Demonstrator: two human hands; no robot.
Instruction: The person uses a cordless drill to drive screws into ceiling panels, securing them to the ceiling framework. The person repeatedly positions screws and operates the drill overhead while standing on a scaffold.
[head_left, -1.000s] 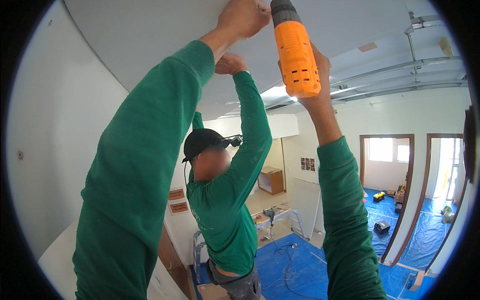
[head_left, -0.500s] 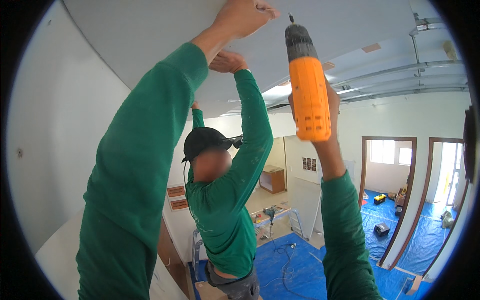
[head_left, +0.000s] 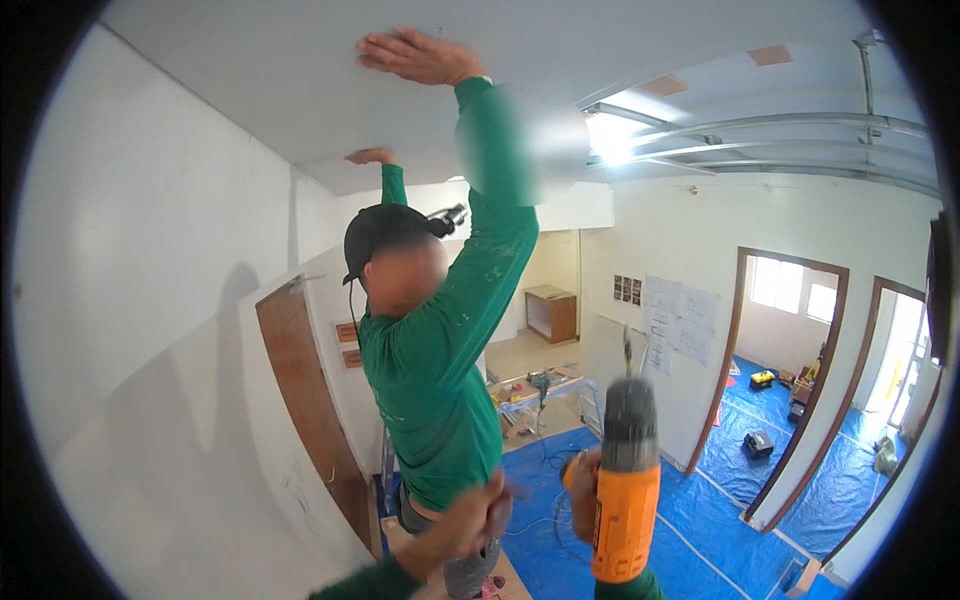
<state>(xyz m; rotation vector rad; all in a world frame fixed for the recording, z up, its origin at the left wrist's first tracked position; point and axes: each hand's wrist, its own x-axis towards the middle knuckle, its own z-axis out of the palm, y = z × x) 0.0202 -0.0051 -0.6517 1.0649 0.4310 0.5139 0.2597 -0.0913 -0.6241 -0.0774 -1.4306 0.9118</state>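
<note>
An orange and black power drill (head_left: 627, 510) points upward in front of me at the lower right, a bit in its chuck. Around its handle, partly hidden behind the body, my right hand (head_left: 583, 500) is closed. My left hand (head_left: 465, 525) is low in front of the co-worker's waist, its fingers smeared by motion, so whatever they hold cannot be made out. Overhead spreads a grey-white ceiling panel (head_left: 280, 90). A co-worker (head_left: 430, 380) in a green top and black cap presses both raised palms flat against it.
Bare metal ceiling framing (head_left: 800, 122) runs at the upper right. Blue sheeting (head_left: 540, 490) covers the floor, with a cable on it. A work platform with tools (head_left: 540, 390) stands behind the co-worker. A brown door (head_left: 315, 400) is at left; two doorways open at right.
Both my hands have come down from the ceiling, the drill with the right one. My view has shifted, showing more of the panel and the co-worker, whose palms stay on the ceiling.
</note>
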